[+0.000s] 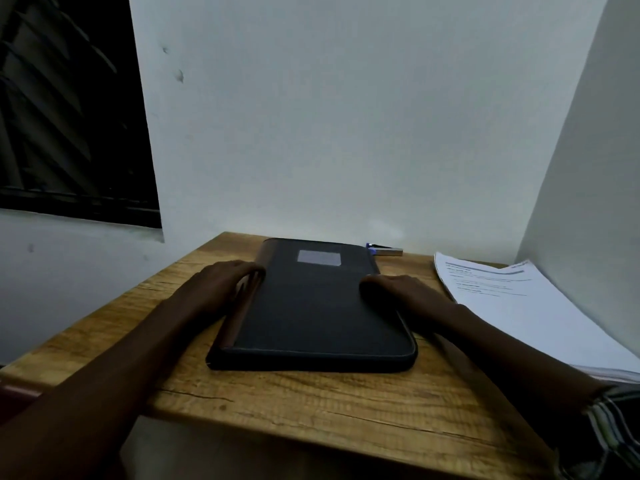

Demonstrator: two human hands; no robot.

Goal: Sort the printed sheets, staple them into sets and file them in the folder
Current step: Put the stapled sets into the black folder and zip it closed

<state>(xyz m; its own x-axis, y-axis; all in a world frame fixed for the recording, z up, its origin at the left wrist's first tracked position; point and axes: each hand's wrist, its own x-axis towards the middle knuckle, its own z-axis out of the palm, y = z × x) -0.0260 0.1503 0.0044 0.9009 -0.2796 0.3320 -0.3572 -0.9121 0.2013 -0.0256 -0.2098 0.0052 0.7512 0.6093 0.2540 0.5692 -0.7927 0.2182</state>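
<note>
Black folder (311,306) with a brown spine and grey label, tan wood-grain desk (311,403), white sheets (540,306) printed in blue-grey lines, silver-and-blue stapler (386,250).

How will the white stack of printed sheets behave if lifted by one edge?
The white stack of printed sheets looks loose, with no binding visible, so it would probably sag and fan apart. Its layered near edge suggests some heft; top sheets may slide on a push.

Black zipped fabric folder (311,306) centred on a wooden table (311,403); silver metal stapler (389,251) behind its far right corner; white printed sheets (540,317) at the right edge.
</note>
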